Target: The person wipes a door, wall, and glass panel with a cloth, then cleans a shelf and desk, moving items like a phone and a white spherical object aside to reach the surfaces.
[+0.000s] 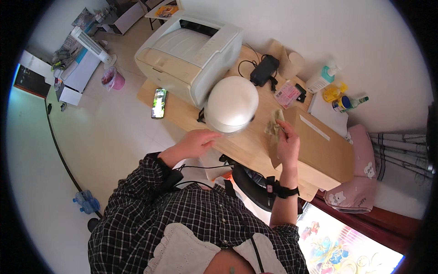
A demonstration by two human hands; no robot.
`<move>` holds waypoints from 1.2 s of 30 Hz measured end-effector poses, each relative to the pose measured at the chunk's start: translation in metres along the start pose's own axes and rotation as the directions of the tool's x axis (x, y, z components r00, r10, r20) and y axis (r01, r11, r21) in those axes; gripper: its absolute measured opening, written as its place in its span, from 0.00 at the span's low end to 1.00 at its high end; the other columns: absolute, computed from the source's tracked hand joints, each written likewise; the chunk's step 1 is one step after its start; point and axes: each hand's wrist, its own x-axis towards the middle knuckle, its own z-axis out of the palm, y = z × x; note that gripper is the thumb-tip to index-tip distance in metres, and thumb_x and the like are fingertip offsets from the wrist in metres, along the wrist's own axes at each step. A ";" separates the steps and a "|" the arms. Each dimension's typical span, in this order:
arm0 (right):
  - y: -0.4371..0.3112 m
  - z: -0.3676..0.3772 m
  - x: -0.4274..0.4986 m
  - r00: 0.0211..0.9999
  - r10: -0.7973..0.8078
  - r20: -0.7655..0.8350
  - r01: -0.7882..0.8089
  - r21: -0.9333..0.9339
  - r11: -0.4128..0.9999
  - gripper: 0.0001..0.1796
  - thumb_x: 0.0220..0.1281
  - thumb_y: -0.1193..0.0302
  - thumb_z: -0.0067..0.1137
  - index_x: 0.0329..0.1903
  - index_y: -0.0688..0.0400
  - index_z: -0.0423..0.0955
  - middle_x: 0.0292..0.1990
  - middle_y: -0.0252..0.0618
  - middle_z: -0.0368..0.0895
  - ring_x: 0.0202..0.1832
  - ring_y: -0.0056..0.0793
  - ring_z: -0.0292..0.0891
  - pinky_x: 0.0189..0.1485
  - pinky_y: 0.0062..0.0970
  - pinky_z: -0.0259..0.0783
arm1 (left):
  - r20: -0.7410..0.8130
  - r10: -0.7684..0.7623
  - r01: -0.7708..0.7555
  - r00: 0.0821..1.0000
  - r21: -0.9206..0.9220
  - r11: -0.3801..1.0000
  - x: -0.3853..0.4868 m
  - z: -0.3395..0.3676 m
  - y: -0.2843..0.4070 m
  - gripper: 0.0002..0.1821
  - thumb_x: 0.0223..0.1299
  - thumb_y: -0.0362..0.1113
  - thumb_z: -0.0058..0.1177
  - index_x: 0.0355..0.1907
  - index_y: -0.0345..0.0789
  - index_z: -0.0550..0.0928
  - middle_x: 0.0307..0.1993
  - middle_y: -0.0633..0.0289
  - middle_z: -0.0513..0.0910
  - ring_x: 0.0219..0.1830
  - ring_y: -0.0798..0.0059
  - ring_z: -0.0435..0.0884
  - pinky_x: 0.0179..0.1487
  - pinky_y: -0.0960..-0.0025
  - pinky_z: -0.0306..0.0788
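Note:
A white helmet (pixel 234 101) with a clear visor at its near edge rests on the wooden table (pixel 248 145). The fingertips of my left hand (pixel 195 143) reach the visor's near edge; whether they touch it I cannot tell. That hand holds nothing, its thumb and fingers apart. To the right of the helmet, my right hand (pixel 288 144) grips a crumpled, greenish-beige cloth (pixel 274 125), pinched between thumb and fingers above the tabletop. Close beside this hand is a closed cardboard box (pixel 318 147).
A printer (pixel 188 54) stands behind the helmet, with a lit phone (pixel 159 102) at the table's left edge. Behind to the right are a black power adapter (pixel 264 70), a pink packet (pixel 287 94) and several bottles, including a pump bottle (pixel 321 78). A black cable (pixel 205 167) crosses before me.

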 end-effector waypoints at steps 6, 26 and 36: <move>-0.035 0.084 0.065 0.990 0.057 -0.126 -0.050 0.054 0.997 0.18 0.71 0.80 0.51 0.58 0.60 0.81 0.53 0.48 0.86 0.57 0.37 0.82 0.61 0.29 0.72 | 0.051 -0.224 0.230 0.973 -0.261 0.937 -0.028 -0.079 -0.064 0.23 0.68 0.34 0.56 0.66 0.36 0.78 0.54 0.52 0.85 0.48 0.61 0.88 0.50 0.66 0.81; -0.055 0.196 0.120 0.913 -0.357 0.196 0.407 -0.416 0.814 0.21 0.57 0.83 0.53 0.54 0.56 0.80 0.60 0.44 0.81 0.64 0.48 0.76 0.65 0.42 0.74 | 0.072 0.156 -0.170 0.985 0.293 0.941 0.056 -0.013 -0.089 0.52 0.62 0.42 0.65 0.79 0.27 0.50 0.80 0.39 0.50 0.79 0.42 0.56 0.76 0.48 0.60; -0.052 0.188 0.119 0.862 -0.361 0.356 0.483 -0.363 0.797 0.23 0.57 0.86 0.46 0.51 0.55 0.82 0.55 0.47 0.83 0.65 0.47 0.76 0.69 0.40 0.71 | 0.059 0.088 -0.103 0.994 0.318 0.943 0.049 0.003 -0.084 0.55 0.59 0.43 0.67 0.79 0.26 0.48 0.79 0.36 0.52 0.79 0.41 0.56 0.77 0.49 0.60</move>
